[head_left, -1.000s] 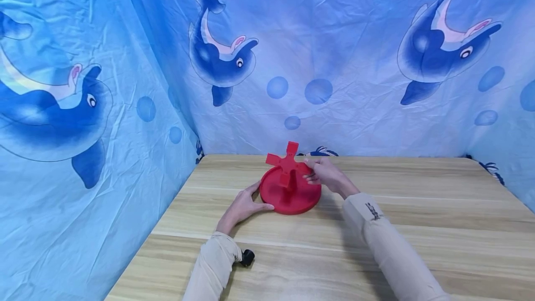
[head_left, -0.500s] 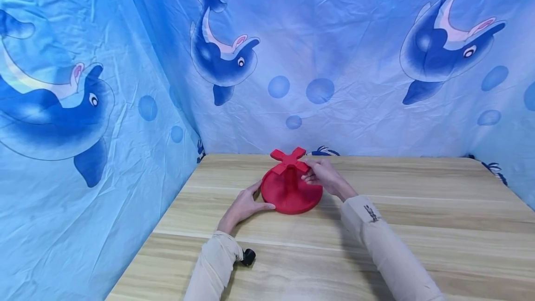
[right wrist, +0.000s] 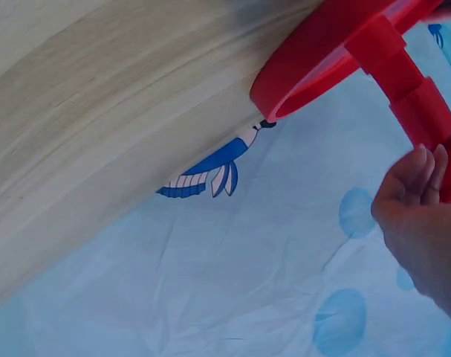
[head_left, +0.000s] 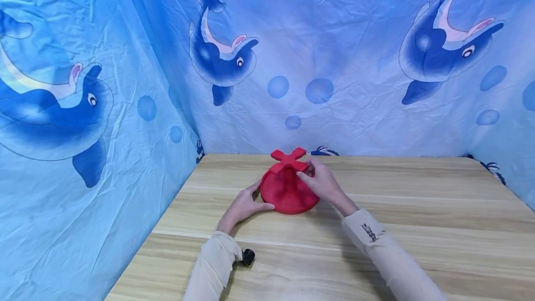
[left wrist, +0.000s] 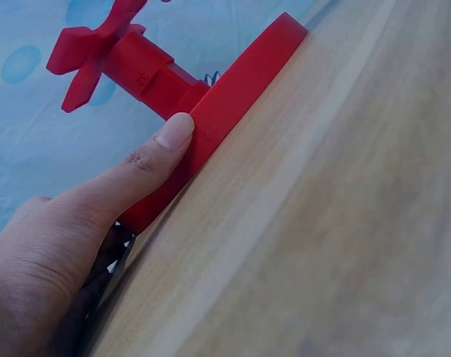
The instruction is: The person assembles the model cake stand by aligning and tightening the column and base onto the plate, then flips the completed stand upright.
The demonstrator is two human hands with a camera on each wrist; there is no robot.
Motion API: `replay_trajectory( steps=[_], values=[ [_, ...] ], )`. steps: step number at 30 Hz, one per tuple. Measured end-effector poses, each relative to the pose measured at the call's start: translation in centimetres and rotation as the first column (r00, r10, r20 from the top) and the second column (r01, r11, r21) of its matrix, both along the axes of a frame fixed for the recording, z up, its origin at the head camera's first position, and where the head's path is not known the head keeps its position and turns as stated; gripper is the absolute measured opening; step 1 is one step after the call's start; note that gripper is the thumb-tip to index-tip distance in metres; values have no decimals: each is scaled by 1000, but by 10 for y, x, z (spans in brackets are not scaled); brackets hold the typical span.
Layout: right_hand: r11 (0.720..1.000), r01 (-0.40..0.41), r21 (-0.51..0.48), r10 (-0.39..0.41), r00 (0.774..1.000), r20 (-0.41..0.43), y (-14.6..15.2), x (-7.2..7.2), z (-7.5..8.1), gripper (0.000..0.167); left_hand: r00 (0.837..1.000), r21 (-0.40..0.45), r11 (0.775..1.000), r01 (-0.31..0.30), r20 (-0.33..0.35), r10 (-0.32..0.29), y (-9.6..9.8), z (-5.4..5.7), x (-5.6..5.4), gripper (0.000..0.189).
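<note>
1. The number "32" — small, and slanted in the left wrist view — stands on the upper section of the red stand's post.
2. A dark mark sits on the right sleeve's cuff — too small to read, or to tell whether it is lettering.

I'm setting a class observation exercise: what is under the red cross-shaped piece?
A red post on the round red base, which rests on the wooden table. The right hand covers part of the cross; the base hides the table beneath.
</note>
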State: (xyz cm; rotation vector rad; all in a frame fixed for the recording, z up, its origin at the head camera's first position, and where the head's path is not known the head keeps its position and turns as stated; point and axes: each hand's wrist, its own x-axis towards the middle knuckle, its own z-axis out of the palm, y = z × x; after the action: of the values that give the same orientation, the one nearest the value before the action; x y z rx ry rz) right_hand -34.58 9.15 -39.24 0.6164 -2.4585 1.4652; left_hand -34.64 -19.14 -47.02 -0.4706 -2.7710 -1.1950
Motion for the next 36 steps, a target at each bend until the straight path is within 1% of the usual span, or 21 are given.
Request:
replay_trajectory(
  steps=[2,6,10,15,19,22,24,26,28,29,30,32,34,36],
  values=[
    [1000,19,11,-19,999,-26,-2,2,-1,38,1000,2,1000,3,-6,-3,0,0,0,104],
    [998,55,32,-53,997,-48,-6,5,-3,36,1000,6,1000,8,-7,-8,0,0,1,104],
    [994,87,69,-82,994,-69,-10,8,-2,41,1000,11,1000,9,-9,-9,-1,1,1,103],
    [977,145,158,-119,980,-161,-17,13,-1,48,1000,19,1000,8,-16,-7,-1,2,1,102],
    [965,152,215,-101,967,-234,-22,20,-2,49,1000,16,1000,-12,2,12,-1,1,2,103],
    [962,169,213,-103,952,-289,-22,24,-4,44,1000,10,1000,-20,10,20,-1,2,3,104],
    [961,200,189,-127,932,-339,-21,23,-5,41,1000,5,1000,-17,8,17,-1,2,2,104],
    [958,239,157,-162,907,-389,-18,21,-5,36,1000,1,1000,-17,9,17,-1,2,2,105],
    [953,273,133,-199,892,-405,-14,16,-6,37,1000,-2,1000,-18,7,18,-1,3,2,105],
    [950,286,126,-216,893,-394,-12,13,-7,40,1000,-5,1000,-19,6,19,0,3,2,105],
    [948,293,124,-229,900,-371,-10,10,-7,43,1000,-6,1000,-20,5,20,0,3,2,105],
    [946,294,135,-245,924,-294,-7,3,-9,52,1000,-8,1000,-24,11,24,0,3,2,105],
    [952,272,141,-240,949,-205,-4,-3,-10,57,1000,-10,1000,-24,13,24,1,2,3,105],
    [962,237,136,-218,965,-143,-2,-8,-12,57,1000,-7,1000,-22,17,22,1,2,3,105]
  ],
)
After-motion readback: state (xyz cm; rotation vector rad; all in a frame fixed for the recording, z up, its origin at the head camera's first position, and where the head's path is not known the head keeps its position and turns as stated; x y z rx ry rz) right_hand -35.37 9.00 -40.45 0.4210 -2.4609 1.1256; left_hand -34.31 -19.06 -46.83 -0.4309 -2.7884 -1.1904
